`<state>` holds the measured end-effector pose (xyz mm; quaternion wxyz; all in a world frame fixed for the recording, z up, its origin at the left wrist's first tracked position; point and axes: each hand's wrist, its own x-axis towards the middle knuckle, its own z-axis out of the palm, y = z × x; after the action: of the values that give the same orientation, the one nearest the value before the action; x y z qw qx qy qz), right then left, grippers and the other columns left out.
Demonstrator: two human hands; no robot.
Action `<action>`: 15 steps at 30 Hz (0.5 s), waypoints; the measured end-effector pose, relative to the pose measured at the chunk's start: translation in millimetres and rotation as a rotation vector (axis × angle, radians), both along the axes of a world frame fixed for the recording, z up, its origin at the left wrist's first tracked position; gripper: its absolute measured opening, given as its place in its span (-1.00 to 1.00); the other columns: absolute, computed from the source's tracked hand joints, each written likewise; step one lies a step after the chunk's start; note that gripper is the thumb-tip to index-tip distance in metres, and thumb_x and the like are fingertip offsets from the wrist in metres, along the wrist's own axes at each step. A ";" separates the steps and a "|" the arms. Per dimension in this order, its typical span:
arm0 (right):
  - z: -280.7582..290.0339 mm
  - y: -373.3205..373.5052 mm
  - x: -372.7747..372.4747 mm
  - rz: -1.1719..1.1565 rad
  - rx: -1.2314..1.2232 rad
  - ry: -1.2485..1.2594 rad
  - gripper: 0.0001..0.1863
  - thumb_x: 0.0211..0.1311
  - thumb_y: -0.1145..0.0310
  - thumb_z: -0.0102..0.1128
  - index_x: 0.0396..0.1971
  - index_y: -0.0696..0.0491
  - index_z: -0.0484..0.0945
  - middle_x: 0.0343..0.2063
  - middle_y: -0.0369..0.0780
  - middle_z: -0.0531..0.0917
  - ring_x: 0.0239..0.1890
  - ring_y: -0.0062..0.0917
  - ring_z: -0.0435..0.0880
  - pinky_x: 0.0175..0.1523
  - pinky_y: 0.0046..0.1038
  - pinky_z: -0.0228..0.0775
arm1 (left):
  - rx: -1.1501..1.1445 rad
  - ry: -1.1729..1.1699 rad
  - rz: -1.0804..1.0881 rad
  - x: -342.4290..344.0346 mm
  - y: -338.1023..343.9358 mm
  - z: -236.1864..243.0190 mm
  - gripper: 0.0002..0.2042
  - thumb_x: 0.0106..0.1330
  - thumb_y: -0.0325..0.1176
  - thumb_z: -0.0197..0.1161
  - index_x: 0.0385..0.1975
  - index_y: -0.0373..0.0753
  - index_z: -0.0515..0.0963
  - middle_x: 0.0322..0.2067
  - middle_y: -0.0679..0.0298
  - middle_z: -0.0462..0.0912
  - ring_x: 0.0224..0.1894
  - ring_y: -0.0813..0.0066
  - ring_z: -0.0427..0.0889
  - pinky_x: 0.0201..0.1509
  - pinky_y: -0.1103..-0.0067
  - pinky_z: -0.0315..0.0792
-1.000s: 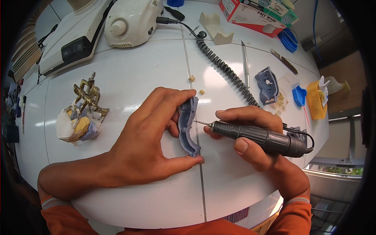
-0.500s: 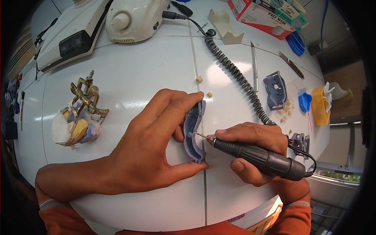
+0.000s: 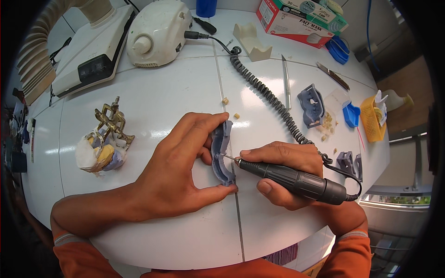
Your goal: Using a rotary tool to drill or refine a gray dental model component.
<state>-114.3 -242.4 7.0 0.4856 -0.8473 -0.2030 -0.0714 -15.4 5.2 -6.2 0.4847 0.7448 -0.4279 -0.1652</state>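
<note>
Possibly bur [image 3: 230, 158] could skid if grey-blue arch [image 3: 217, 158], pinched endwise by left hand [image 3: 174, 164], twists under handpiece [image 3: 293, 181] gripped in right hand [image 3: 302, 156].

Tabletop: glossy white panelled table [image 3: 171, 245] is bearing everything, dark seam running through
Left: brass hinged frame [image 3: 114, 122] with white plaster-like mass [image 3: 87, 155] is standing
Back: rounded white knobbed box [image 3: 160, 28], cream cradle-shaped stand [image 3: 254, 46] are sitting
Middle: dark coiled cable [image 3: 264, 91] is trailing
Right: slim silvery knife [image 3: 286, 81], yellow perforated basket [image 3: 371, 121] are resting
</note>
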 end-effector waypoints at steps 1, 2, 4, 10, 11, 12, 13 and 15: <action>-1.2 -0.1 0.7 -0.002 -0.001 0.000 -0.53 0.14 0.39 0.44 0.09 0.17 0.74 -0.23 -0.06 0.84 -0.30 -0.35 0.86 -0.16 -0.44 0.70 | -0.002 0.010 0.006 -0.1 -0.3 -0.2 -0.04 0.00 -0.37 0.72 0.47 -0.34 0.33 0.14 0.09 0.46 0.00 0.41 0.59 -0.06 0.57 0.62; -2.3 -0.1 1.7 0.006 0.009 -0.029 -0.53 0.14 0.39 0.43 0.09 0.17 0.73 -0.23 -0.06 0.84 -0.29 -0.35 0.86 -0.16 -0.44 0.70 | -0.003 0.010 0.005 -0.2 -0.3 0.6 -0.04 0.00 -0.37 0.72 0.47 -0.34 0.33 0.14 0.09 0.46 0.00 0.41 0.59 -0.06 0.57 0.62; -3.5 -0.3 1.2 0.015 0.016 -0.056 -0.53 0.15 0.39 0.43 0.10 0.17 0.73 -0.22 -0.06 0.84 -0.29 -0.35 0.86 -0.16 -0.44 0.70 | -0.005 0.019 0.001 -0.3 -0.3 1.7 -0.05 0.02 -0.39 0.70 0.47 -0.35 0.32 0.13 0.09 0.46 -0.02 0.41 0.58 -0.05 0.57 0.62; -4.8 0.4 0.3 -0.029 0.055 -0.004 -0.52 0.16 0.38 0.43 0.11 0.19 0.72 -0.20 -0.06 0.83 -0.26 -0.35 0.86 -0.13 -0.44 0.70 | -0.051 0.010 0.015 0.2 -0.3 -3.4 -0.05 0.02 -0.40 0.66 0.47 -0.39 0.30 0.13 0.09 0.46 -0.02 0.40 0.57 -0.06 0.57 0.58; -4.2 0.4 0.2 -0.034 0.051 -0.008 -0.52 0.16 0.39 0.43 0.11 0.19 0.72 -0.20 -0.05 0.83 -0.27 -0.34 0.86 -0.13 -0.44 0.70 | -0.051 0.014 0.017 0.6 -0.3 -3.6 -0.05 0.02 -0.40 0.66 0.47 -0.39 0.30 0.13 0.09 0.46 -0.02 0.40 0.57 -0.06 0.57 0.58; -3.7 0.4 0.2 -0.039 0.047 -0.012 -0.52 0.16 0.39 0.43 0.11 0.20 0.72 -0.20 -0.05 0.83 -0.27 -0.33 0.86 -0.13 -0.44 0.70 | -0.047 0.000 0.009 1.0 -0.4 -3.3 -0.05 0.01 -0.40 0.66 0.47 -0.40 0.30 0.13 0.08 0.46 -0.02 0.40 0.57 -0.06 0.57 0.58; -3.0 0.4 0.4 -0.038 0.047 -0.008 -0.52 0.16 0.39 0.43 0.11 0.20 0.72 -0.20 -0.05 0.83 -0.27 -0.33 0.86 -0.13 -0.44 0.70 | -0.043 -0.014 0.002 1.3 -0.3 -3.0 -0.04 0.00 -0.40 0.66 0.47 -0.40 0.30 0.13 0.08 0.46 -0.01 0.40 0.57 -0.05 0.57 0.58; -3.3 0.6 1.9 -0.011 0.026 -0.040 -0.53 0.16 0.39 0.43 0.09 0.21 0.72 -0.21 -0.04 0.83 -0.27 -0.31 0.86 -0.12 -0.41 0.71 | -0.035 -0.005 0.001 1.3 0.8 -3.0 -0.04 -0.01 -0.41 0.66 0.47 -0.40 0.30 0.13 0.08 0.47 -0.01 0.40 0.57 -0.06 0.57 0.58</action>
<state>-112.4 -241.8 3.7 0.4920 -0.8404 -0.2071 -0.0936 -14.1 6.0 -9.2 0.4968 0.7367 -0.4315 -0.1558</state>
